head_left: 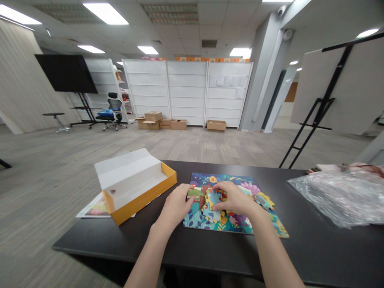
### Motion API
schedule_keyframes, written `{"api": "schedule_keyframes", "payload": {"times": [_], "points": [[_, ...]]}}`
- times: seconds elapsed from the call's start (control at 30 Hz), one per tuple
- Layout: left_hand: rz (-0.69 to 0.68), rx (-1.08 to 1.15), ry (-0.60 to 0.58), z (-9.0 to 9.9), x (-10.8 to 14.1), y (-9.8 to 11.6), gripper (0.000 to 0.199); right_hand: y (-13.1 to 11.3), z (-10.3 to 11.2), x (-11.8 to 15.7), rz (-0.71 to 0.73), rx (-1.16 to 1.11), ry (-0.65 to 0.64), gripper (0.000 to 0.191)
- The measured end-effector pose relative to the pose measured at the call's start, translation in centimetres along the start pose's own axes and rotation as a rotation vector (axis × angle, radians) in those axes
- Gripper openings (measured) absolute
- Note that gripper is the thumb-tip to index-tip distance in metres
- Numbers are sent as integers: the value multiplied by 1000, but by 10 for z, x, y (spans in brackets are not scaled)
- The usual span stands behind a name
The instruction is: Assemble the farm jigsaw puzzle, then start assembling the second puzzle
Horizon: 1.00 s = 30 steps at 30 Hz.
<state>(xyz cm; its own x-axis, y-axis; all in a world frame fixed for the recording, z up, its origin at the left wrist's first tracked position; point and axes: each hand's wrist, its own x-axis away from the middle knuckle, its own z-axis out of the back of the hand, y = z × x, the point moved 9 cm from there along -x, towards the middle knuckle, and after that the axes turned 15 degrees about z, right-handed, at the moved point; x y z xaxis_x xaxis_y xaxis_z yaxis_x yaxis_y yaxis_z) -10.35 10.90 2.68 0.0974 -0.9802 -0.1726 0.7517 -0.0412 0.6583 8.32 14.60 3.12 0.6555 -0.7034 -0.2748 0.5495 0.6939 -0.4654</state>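
A colourful puzzle board (pixel 198 218) lies flat on the black table, with several loose puzzle pieces (pixel 264 201) on its right part. My left hand (pixel 179 202) is at the board's left edge, its fingers and thumb closed on a green puzzle piece (pixel 195 193). Over the board's middle, my right hand (pixel 232 197) curves its thumb and fingers around a light-blue and yellow puzzle piece (pixel 215 197). More pieces lie beneath and beside it, partly covered by the hand.
An open yellow box (pixel 144 202) with a white inside stands on the table's left, over a printed sheet (pixel 97 207). Clear plastic bags (pixel 339 194) lie at the right. Beyond the black table (pixel 120 244) are cardboard boxes, shelves and an easel-like stand.
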Motion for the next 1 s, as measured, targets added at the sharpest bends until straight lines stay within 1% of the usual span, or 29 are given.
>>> {"api": "schedule_keyframes", "payload": {"times": [0.03,0.1,0.13,0.2,0.27,0.3,0.33,0.4,0.47,0.53,0.57,0.63,0.7,0.77,0.83,0.9,1.0], "points": [[-22,21,-16,-1,2,7,24,1,0,0,-6,-14,7,55],[-69,79,-95,-8,8,20,27,2,3,0,-21,-35,32,49],[-87,101,-138,-12,11,26,33,2,5,0,-27,-41,49,46],[-107,103,-199,-22,16,35,52,1,11,1,-31,-58,89,39],[-115,63,-208,-27,19,41,68,0,16,1,-30,-106,123,25],[-122,41,-208,-29,20,44,73,-1,18,1,-25,-144,131,18],[-131,23,-212,-31,21,47,76,-2,20,1,-19,-186,138,14],[-145,-13,-230,-33,23,51,79,-3,25,2,-12,-284,157,20],[-141,-57,-250,-36,24,52,81,2,33,7,-25,-371,204,25],[-125,-101,-255,-37,24,52,82,16,49,16,-63,-385,295,29],[-119,-119,-255,-38,24,53,82,25,59,23,-90,-346,351,30],[-117,-151,-256,-40,25,54,82,47,84,44,-168,-168,475,30],[-120,-185,-256,-41,26,57,79,72,106,71,-302,64,517,27],[-124,-220,-255,-42,28,60,76,97,117,96,-434,231,444,24],[-131,-253,-246,-41,30,63,73,119,123,118,-520,303,366,22],[-141,-280,-232,-41,34,65,71,138,126,137,-601,323,310,22],[-155,-307,-214,-44,38,66,74,162,122,156,-711,286,235,21]]}}
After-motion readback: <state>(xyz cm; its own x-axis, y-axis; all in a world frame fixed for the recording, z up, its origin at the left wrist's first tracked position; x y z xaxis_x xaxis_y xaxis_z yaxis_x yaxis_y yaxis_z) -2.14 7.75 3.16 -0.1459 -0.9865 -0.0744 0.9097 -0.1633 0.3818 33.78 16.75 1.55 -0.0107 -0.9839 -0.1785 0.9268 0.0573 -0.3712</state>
